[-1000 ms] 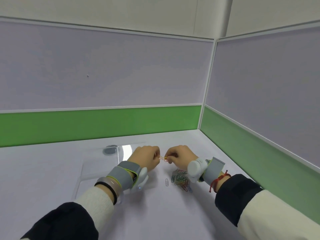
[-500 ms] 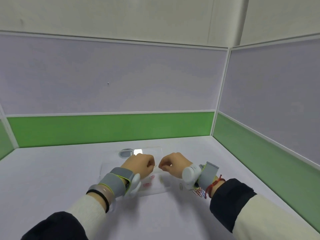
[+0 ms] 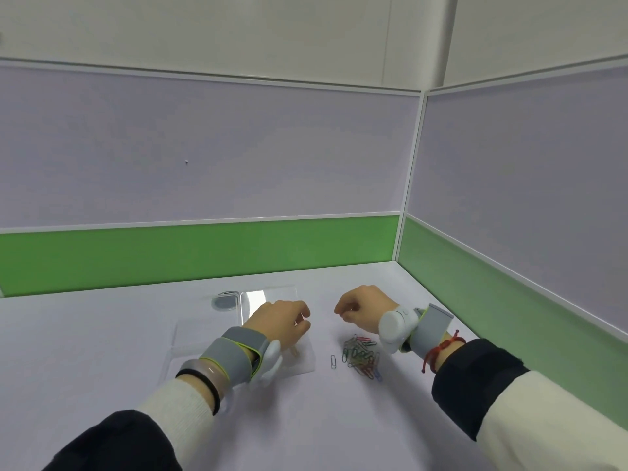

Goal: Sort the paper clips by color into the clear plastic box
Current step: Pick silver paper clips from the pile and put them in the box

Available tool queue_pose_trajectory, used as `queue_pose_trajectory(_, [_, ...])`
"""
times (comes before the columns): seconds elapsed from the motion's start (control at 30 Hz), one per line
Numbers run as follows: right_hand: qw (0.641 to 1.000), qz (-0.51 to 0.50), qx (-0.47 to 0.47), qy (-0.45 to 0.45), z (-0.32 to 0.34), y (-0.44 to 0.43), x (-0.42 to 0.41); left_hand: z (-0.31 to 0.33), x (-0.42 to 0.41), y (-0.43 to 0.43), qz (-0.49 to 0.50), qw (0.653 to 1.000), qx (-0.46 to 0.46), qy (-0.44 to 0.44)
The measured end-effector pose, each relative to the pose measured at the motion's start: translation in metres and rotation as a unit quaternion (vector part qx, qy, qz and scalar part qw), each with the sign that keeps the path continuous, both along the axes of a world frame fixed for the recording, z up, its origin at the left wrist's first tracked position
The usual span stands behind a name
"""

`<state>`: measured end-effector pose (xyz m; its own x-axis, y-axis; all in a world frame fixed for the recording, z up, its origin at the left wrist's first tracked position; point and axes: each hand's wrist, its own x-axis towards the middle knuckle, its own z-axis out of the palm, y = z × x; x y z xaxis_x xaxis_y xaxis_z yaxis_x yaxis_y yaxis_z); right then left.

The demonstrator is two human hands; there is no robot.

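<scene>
A clear plastic box [image 3: 190,348] lies flat on the white desk. My left hand [image 3: 282,321] hovers over its right half with the fingers loosely curled, a small gap between thumb and forefinger, and nothing visible in them. Below it an orange paper clip [image 3: 294,351] lies in the box. My right hand [image 3: 362,309] is raised right of the box with its fingertips pinched together; any clip there is too small to see. A pile of mixed-colour paper clips [image 3: 361,357] lies under the right wrist. One silver clip [image 3: 333,361] lies apart to its left.
A round grey cap [image 3: 224,300] sits in the desk behind the box, beside a glossy clear lid [image 3: 268,295]. Green and lilac partition walls [image 3: 204,253] close the back and right side. Both wrists wear grey straps with white devices.
The hands, which together held linked orange clips between them, have drawn apart. The left has moved over the box. The camera view has shifted too.
</scene>
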<state>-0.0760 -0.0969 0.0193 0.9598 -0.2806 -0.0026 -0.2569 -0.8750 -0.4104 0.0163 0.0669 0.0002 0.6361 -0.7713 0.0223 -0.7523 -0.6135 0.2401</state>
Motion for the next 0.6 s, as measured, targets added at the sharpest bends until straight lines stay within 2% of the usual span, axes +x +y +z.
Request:
queue_pose_trajectory(0.27, [0.995, -0.004, -0.018, 0.094, -0.013, -0.021, -0.017, -0.006, -0.019, -0.024, -0.062, 0.998, 0.028, -0.002])
queue_pose_trajectory(0.43, [0.998, -0.016, -0.016, 0.062, -0.023, -0.027, -0.018, -0.009, -0.026, -0.04, -0.061, 0.995, 0.075, -0.018])
queue_pose_trajectory(0.6, [0.999, -0.008, -0.013, 0.042, -0.031, -0.025, -0.01, -0.014, -0.036, -0.051, -0.035, 0.979, 0.173, -0.106])
